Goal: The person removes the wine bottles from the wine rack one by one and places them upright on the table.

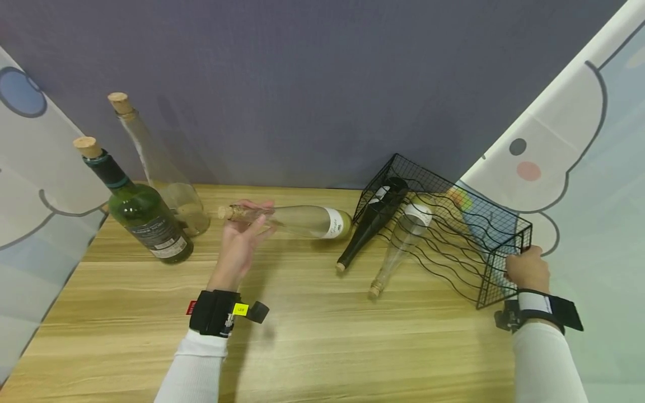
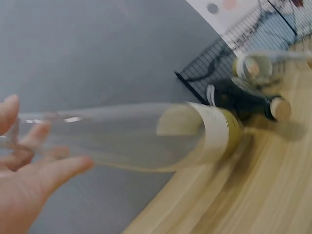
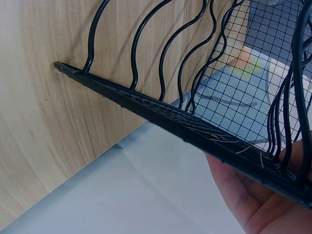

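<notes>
My left hand [image 1: 239, 243] holds a clear corked glass bottle [image 1: 302, 220] by its neck, the bottle lying sideways with its cork to the left. Its white-labelled base [image 2: 217, 131] points toward the black wire wine rack [image 1: 496, 254]. At the rack's right end my right hand [image 1: 529, 270] grips the end panel; in the right wrist view part of that hand is hidden behind the wire. Inside the rack lie a dark bottle [image 1: 375, 215] and another clear bottle [image 1: 403, 243], both with corks facing the front.
A green corked bottle [image 1: 151, 221] and a tall clear bottle [image 1: 176, 193] stand upright at the left of the wooden table [image 1: 353, 347]. A grey wall panel [image 1: 302, 95] rises behind the table's back edge. Cartoon-printed panels [image 1: 594, 224] flank both sides.
</notes>
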Demonstrator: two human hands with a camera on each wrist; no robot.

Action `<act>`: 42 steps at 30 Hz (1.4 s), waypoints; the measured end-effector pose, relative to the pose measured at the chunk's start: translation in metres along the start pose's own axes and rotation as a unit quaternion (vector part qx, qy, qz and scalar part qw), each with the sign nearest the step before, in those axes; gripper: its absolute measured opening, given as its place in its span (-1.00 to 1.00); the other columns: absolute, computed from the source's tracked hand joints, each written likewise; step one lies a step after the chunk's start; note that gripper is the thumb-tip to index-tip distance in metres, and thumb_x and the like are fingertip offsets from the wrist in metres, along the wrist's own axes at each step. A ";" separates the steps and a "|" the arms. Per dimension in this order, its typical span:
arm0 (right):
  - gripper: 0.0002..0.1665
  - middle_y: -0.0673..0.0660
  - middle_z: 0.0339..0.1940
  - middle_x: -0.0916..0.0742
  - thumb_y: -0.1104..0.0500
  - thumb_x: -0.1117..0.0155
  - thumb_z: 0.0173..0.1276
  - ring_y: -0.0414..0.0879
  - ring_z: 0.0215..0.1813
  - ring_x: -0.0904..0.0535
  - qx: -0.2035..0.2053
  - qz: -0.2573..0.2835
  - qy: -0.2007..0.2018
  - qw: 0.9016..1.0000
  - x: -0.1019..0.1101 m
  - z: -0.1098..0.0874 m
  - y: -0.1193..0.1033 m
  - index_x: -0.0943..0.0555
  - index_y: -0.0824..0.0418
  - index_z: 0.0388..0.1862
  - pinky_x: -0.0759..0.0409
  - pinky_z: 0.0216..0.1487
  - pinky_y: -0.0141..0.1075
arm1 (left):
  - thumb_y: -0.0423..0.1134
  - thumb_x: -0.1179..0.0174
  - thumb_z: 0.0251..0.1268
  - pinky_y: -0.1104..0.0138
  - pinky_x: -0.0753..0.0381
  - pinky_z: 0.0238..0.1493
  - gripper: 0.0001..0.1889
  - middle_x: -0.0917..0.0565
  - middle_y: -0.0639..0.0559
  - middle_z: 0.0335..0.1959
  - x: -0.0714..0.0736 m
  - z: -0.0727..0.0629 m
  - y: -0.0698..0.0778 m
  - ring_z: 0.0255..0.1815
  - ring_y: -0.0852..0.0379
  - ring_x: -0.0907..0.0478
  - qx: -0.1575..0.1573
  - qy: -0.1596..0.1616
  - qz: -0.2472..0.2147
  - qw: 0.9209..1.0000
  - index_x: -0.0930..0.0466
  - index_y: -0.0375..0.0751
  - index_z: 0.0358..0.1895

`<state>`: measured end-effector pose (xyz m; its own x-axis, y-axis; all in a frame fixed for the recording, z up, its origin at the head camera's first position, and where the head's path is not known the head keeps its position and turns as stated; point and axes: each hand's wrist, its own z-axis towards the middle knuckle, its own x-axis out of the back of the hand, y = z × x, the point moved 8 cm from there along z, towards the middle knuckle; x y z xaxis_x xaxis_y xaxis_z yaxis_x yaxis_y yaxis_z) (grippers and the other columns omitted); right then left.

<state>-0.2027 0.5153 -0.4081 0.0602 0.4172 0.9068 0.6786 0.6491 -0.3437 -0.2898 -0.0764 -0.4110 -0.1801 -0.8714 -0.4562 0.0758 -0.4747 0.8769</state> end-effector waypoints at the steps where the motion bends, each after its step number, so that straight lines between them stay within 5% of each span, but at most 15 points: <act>1: -0.23 0.71 -0.05 -0.47 0.19 0.26 0.36 0.50 -0.07 -0.48 0.000 0.001 0.000 1.000 0.000 0.000 0.000 0.11 0.68 0.39 -0.50 -0.25 0.10 | -0.40 -0.05 0.47 -0.17 -0.37 0.37 -0.82 -0.58 -0.01 0.18 -0.001 -0.001 0.000 0.35 0.03 -0.46 -0.008 -0.004 0.010 1.000 -0.33 -0.02 -0.08; 9: -0.22 0.65 -0.16 -0.54 0.21 0.25 0.31 0.47 -0.10 -0.50 -0.006 -0.001 0.000 1.000 0.000 0.004 0.004 0.08 0.68 0.38 -0.51 -0.30 0.05 | -0.40 -0.06 0.46 0.22 -0.60 0.22 -0.79 -0.52 -0.21 0.25 -0.012 -0.008 0.000 0.38 0.02 -0.45 -0.063 -0.038 0.125 0.989 -0.28 -0.12 0.02; 15: -0.21 0.70 -0.06 -0.47 0.20 0.26 0.32 0.46 -0.11 -0.49 -0.014 -0.003 -0.003 1.000 -0.001 0.005 0.005 0.12 0.67 0.40 -0.49 -0.31 0.05 | -0.48 -0.08 0.41 -0.08 -0.36 0.40 -0.73 -0.48 -0.23 0.25 -0.026 -0.014 0.008 0.37 0.07 -0.41 -0.119 -0.054 0.179 0.975 -0.24 -0.38 0.07; 17: -0.21 0.71 -0.05 -0.47 0.20 0.26 0.32 0.45 -0.11 -0.49 -0.013 -0.005 -0.001 1.000 -0.001 0.005 0.005 0.11 0.67 0.40 -0.49 -0.31 0.05 | -0.50 -0.07 0.40 -0.13 -0.31 0.40 -0.72 -0.45 -0.24 0.27 -0.032 -0.016 0.010 0.39 0.08 -0.36 -0.138 -0.062 0.217 0.964 -0.24 -0.43 0.08; 20: -0.22 0.71 -0.07 -0.48 0.20 0.26 0.33 0.46 -0.11 -0.49 -0.008 -0.006 -0.002 1.000 -0.002 0.004 0.004 0.10 0.68 0.39 -0.49 -0.31 0.04 | -0.53 -0.11 0.36 -0.04 -0.33 0.41 -0.70 -0.44 -0.21 0.28 -0.043 -0.020 0.013 0.39 0.06 -0.34 -0.179 -0.081 0.297 0.935 -0.30 -0.40 0.08; 26: -0.22 0.73 -0.04 -0.45 0.20 0.26 0.34 0.47 -0.09 -0.47 -0.005 -0.004 -0.004 1.000 -0.002 0.004 0.004 0.10 0.68 0.39 -0.49 -0.26 0.08 | -0.49 -0.26 0.20 0.03 -0.40 0.35 -0.57 -0.56 -0.13 0.18 -0.065 -0.027 0.021 0.28 -0.10 -0.43 -0.296 -0.109 0.465 0.827 -0.50 -0.22 0.16; 28: -0.23 0.72 -0.04 -0.46 0.20 0.26 0.33 0.46 -0.10 -0.47 -0.003 -0.005 -0.001 1.000 -0.002 0.005 0.004 0.09 0.68 0.38 -0.49 -0.27 0.07 | -0.54 -0.25 0.08 -0.05 -0.39 0.31 -0.47 -0.56 -0.10 0.15 -0.068 -0.026 0.017 0.26 -0.14 -0.40 -0.295 -0.114 0.491 0.812 -0.54 -0.13 0.19; 31: -0.23 0.70 -0.08 -0.48 0.20 0.25 0.31 0.44 -0.13 -0.48 -0.002 -0.005 -0.001 1.000 -0.004 0.007 0.006 0.07 0.68 0.38 -0.49 -0.30 0.04 | -0.42 -0.30 -0.02 -0.15 -0.35 0.25 -0.49 -0.49 -0.08 0.17 -0.068 -0.019 0.003 0.27 -0.16 -0.27 -0.243 -0.122 0.511 0.816 -0.59 -0.04 0.11; 33: -0.22 0.69 -0.10 -0.49 0.20 0.24 0.31 0.43 -0.15 -0.49 0.000 -0.006 -0.001 1.000 -0.004 0.008 0.006 0.07 0.68 0.37 -0.49 -0.32 0.02 | -0.37 -0.24 -0.08 -0.25 -0.28 0.28 -0.56 -0.44 -0.12 0.23 -0.068 -0.016 -0.007 0.36 -0.20 -0.19 -0.210 -0.130 0.507 0.826 -0.59 -0.07 0.00; 35: -0.22 0.69 -0.09 -0.49 0.20 0.25 0.31 0.43 -0.14 -0.49 0.000 -0.005 -0.003 1.000 -0.004 0.008 0.005 0.08 0.67 0.38 -0.49 -0.33 0.01 | -0.25 -0.25 0.00 -0.34 -0.13 0.37 -0.67 -0.44 -0.12 0.28 -0.069 -0.015 -0.013 0.47 -0.22 -0.13 -0.195 -0.140 0.506 0.828 -0.55 -0.10 -0.08; 39: -0.23 0.71 -0.05 -0.46 0.20 0.26 0.31 0.45 -0.11 -0.48 -0.001 -0.001 0.000 1.000 -0.002 0.008 0.004 0.08 0.67 0.38 -0.49 -0.30 0.04 | -0.37 -0.09 -0.02 -0.36 0.14 0.48 -0.69 -0.53 -0.12 0.23 -0.074 -0.017 -0.014 0.55 -0.21 -0.13 -0.221 -0.160 0.502 0.821 -0.50 -0.19 -0.11; 42: -0.23 0.70 -0.06 -0.46 0.21 0.26 0.31 0.46 -0.10 -0.47 0.001 -0.001 0.001 1.000 -0.002 0.007 0.004 0.07 0.66 0.38 -0.49 -0.29 0.05 | -0.43 -0.11 0.01 -0.20 -0.01 0.54 -0.68 -0.55 -0.08 0.14 -0.074 -0.017 -0.009 0.48 -0.16 -0.25 -0.236 -0.161 0.489 0.824 -0.48 -0.22 -0.08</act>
<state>-0.2053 0.5212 -0.4128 0.0605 0.4142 0.9082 0.6769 0.6517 -0.3423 -0.2608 -0.0091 -0.3878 -0.0511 -0.8238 0.5646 0.6990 0.3743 0.6094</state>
